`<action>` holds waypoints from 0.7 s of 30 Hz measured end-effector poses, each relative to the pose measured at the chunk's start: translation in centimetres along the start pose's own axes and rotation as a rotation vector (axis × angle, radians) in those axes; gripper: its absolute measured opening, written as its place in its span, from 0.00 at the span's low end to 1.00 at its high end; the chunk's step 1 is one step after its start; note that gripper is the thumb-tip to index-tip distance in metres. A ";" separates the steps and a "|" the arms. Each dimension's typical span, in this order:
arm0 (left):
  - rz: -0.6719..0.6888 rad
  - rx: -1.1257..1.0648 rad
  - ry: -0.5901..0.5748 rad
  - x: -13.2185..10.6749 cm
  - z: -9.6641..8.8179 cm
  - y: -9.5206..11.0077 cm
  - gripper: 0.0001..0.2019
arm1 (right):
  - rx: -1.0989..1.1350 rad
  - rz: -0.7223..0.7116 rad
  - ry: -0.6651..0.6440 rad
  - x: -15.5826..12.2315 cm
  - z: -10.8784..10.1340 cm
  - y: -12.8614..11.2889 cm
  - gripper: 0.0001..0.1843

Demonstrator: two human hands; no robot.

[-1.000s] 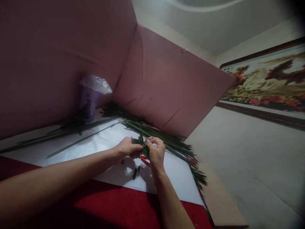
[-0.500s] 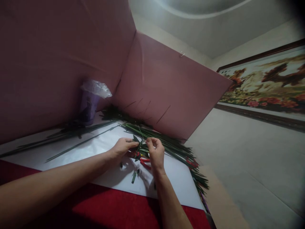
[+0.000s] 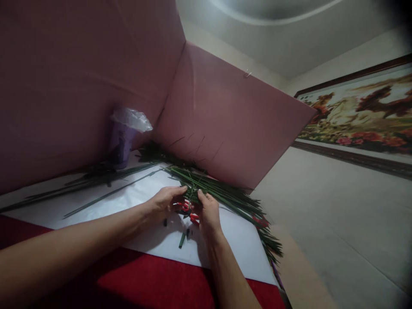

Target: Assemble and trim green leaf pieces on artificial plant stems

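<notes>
Between my two hands is a small piece of woven green leaf strips (image 3: 192, 195), with thin ends sticking up from it. My left hand (image 3: 169, 200) pinches its left side between thumb and fingers. On its right side, my right hand (image 3: 208, 210) is closed with the thumb on top. Just beneath, red-handled scissors (image 3: 194, 218) lie on the white sheet, partly covered by the fingers. Short cut leaf pieces (image 3: 182, 240) are scattered on the sheet nearer to me.
A bundle of long green leaves (image 3: 225, 193) runs along the back right. More leaf strips (image 3: 112, 178) lie at the left. A purple bin (image 3: 120, 143) with a clear plastic liner stands against the pink panel (image 3: 231, 116). Red cloth (image 3: 154, 279) covers the front.
My right hand has come down from a pinch on a thin strip to the right side of the woven leaf piece. My left hand keeps its hold with little movement.
</notes>
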State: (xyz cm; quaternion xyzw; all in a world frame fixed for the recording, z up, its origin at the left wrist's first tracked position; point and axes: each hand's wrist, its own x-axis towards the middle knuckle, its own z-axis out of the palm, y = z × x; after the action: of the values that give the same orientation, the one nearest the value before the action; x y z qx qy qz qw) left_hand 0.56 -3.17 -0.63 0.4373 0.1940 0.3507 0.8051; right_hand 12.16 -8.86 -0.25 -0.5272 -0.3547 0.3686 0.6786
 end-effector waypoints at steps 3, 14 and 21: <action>0.008 0.009 0.043 -0.1 0.1 0.1 0.10 | -0.124 -0.121 0.055 0.2 -0.1 0.3 0.18; -0.029 0.049 0.092 0.0 0.3 0.2 0.10 | -0.348 -0.362 0.226 -0.1 -0.3 0.7 0.19; -0.029 0.064 0.115 -0.2 0.5 0.4 0.10 | -0.352 -0.359 0.205 0.1 -0.6 0.8 0.19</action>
State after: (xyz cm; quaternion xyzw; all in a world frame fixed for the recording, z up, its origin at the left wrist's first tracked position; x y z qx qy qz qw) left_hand 0.60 -3.46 0.00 0.4388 0.2575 0.3571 0.7833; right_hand 12.59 -8.87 -1.17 -0.6001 -0.4305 0.1196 0.6635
